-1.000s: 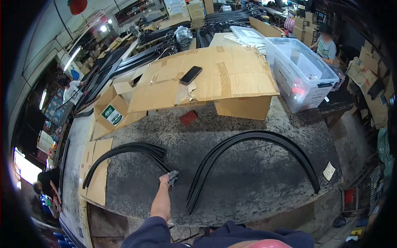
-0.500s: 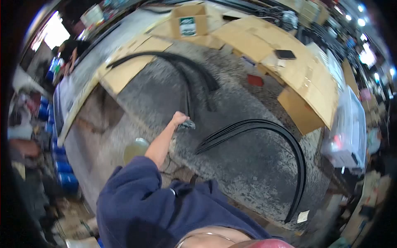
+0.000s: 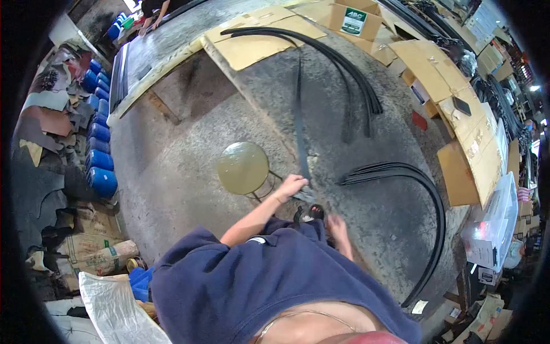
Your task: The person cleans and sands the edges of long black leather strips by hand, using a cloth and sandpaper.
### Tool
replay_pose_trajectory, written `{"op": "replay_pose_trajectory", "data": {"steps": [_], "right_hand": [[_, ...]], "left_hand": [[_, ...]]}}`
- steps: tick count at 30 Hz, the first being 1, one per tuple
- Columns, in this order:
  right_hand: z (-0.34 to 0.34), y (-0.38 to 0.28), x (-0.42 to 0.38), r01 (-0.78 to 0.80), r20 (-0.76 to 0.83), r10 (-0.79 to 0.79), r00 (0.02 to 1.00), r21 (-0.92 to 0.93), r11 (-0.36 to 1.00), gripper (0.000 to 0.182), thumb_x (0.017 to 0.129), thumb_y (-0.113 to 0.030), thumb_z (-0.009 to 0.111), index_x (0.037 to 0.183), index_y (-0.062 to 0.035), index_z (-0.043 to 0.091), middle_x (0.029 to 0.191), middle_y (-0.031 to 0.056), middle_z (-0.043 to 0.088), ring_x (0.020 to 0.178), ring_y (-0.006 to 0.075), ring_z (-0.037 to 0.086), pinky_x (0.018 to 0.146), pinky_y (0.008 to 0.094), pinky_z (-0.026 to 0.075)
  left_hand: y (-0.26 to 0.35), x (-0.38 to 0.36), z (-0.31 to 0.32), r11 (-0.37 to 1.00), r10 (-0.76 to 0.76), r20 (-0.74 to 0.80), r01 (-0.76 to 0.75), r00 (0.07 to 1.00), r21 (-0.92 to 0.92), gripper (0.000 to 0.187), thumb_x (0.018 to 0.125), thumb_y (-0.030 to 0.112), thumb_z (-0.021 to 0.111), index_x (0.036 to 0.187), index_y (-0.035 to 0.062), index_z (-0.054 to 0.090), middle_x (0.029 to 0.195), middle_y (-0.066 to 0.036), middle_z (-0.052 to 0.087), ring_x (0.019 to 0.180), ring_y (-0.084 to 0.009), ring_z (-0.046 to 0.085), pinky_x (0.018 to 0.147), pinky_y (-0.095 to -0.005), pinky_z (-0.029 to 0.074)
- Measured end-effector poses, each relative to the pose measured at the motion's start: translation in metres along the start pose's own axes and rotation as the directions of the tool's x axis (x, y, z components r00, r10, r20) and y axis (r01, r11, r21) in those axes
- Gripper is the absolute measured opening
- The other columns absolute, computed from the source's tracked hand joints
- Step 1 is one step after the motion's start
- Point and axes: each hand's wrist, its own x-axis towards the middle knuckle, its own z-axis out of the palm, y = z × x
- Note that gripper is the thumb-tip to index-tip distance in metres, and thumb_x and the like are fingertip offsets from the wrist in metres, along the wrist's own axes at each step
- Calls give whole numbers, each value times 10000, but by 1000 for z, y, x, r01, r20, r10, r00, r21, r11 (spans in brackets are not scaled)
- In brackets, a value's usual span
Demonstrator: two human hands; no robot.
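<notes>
My left hand (image 3: pixel 293 187) is closed around a grey rag (image 3: pixel 305 195), right at the near end of a long black strip (image 3: pixel 299 114). From there the strip runs away from me across the dark tabletop to a bundle of black strips (image 3: pixel 349 66), whose far end rests on flat cardboard (image 3: pixel 258 50). My right hand (image 3: pixel 338 228) is low in front of my body, smeared by motion, its fingers unclear. To its right a second bundle of black strips (image 3: pixel 436 229) lies curved on the table.
A round stool (image 3: pixel 243 168) stands left of my forearm. Cardboard boxes (image 3: pixel 458 112) with a dark phone-like object (image 3: pixel 462 106) line the right, beside a clear plastic bin (image 3: pixel 490 223). Blue drums (image 3: pixel 102 182) stand far left. Another person's arm (image 3: pixel 162 12) shows at the top.
My left hand has drawn the rag towards my body, along the strip, which now stretches straighter. My right hand has come into view. The camera view has turned left and down.
</notes>
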Motion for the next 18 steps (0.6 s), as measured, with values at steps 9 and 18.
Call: {"op": "replay_pose_trajectory", "data": {"steps": [9,18], "right_hand": [[84,-156,-32,243,-259,-332,907,-320,915,288,804,-221,643,950,28,647,862,180,669,785,205,623,714,375,467],[107,-168,13,-25,160,-106,981,654,756,381,829,-219,606,1160,-56,512,1015,60,605,896,181,581,727,317,503]], "left_hand": [[4,-42,-11,949,72,-225,-135,972,-283,206,835,163,522,778,-15,608,658,4,508,629,-71,462,571,-244,373],[-10,-65,-26,959,124,-34,-128,992,-252,216,896,163,459,964,-40,482,749,-164,629,703,-263,660,600,-394,491]]}}
